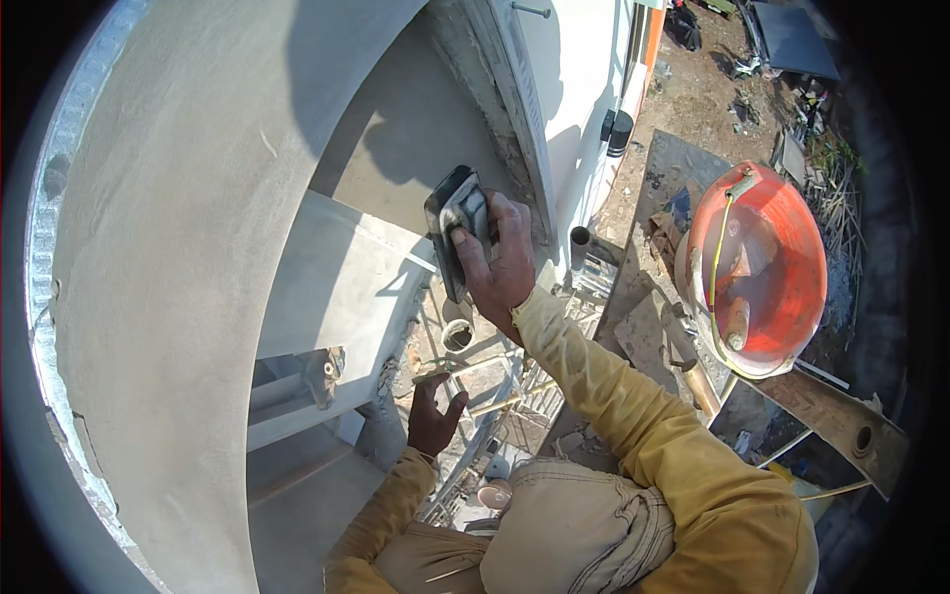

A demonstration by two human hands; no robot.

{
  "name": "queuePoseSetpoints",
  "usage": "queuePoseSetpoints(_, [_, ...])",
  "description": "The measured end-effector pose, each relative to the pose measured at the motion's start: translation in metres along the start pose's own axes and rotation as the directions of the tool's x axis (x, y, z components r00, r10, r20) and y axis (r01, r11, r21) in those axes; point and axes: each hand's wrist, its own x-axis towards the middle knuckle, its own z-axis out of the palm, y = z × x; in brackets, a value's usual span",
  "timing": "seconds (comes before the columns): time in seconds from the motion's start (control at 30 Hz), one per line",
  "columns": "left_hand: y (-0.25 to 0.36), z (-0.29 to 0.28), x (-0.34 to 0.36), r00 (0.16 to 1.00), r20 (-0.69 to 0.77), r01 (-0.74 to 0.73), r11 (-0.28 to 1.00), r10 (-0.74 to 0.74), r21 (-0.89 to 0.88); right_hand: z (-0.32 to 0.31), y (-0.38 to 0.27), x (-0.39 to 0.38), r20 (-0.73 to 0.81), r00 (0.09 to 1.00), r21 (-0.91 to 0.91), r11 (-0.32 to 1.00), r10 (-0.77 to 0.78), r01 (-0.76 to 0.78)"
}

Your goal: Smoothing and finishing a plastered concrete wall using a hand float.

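Note:
In my right hand (495,252) is a dark hand float (447,188) with a pale, mortar-smeared handle, gripped with thumb and fingers close to a grey plastered recess (416,134). Lower and to the left, my left hand (433,416) has its thumb and fingers apart, the fingertips beside a small thin piece at the scaffolding; whether they touch it I cannot tell. The broad curved plaster surface (168,297) fills the left side, with a metal bead (42,267) along its outer edge.
An orange bucket (802,287) of grey water, with tools inside, stands at right on a dirty board (658,173). Scaffolding (495,381) and a drop lie below my hands. A pipe (581,238), a plank (821,416) and debris (792,148) on the ground lie rightward.

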Motion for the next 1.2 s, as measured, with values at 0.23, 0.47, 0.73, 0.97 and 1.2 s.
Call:
queuePoseSetpoints(0.23, [-0.017,0.004,-0.007,0.998,0.030,-0.054,0.998,0.054,0.022,0.021,-0.005,0.023,-0.029,0.886,-0.034,0.886,-0.463,0.462])
queuePoseSetpoints(0.47, [-0.021,0.003,-0.011,0.997,0.060,0.046,0.999,-0.045,-0.005,-0.002,0.003,-0.016,0.084,0.996,-0.024,1.000,0.011,-0.009])
queuePoseSetpoints(0.73, [-0.031,-0.002,-0.015,0.999,0.025,0.024,1.000,-0.024,-0.007,0.019,0.000,0.010,0.059,0.927,-0.064,0.925,-0.371,0.374])
queuePoseSetpoints(0.97, [-0.030,0.006,-0.019,0.998,0.065,0.012,1.000,-0.012,-0.007,-0.010,0.022,-0.017,0.062,0.993,-0.121,0.988,0.102,-0.094])
queuePoseSetpoints(1.2, [-0.039,-0.004,-0.022,0.993,0.067,0.097,0.995,-0.099,0.035,0.014,-0.030,0.035,0.120,0.844,-0.043,0.846,-0.523,0.531])
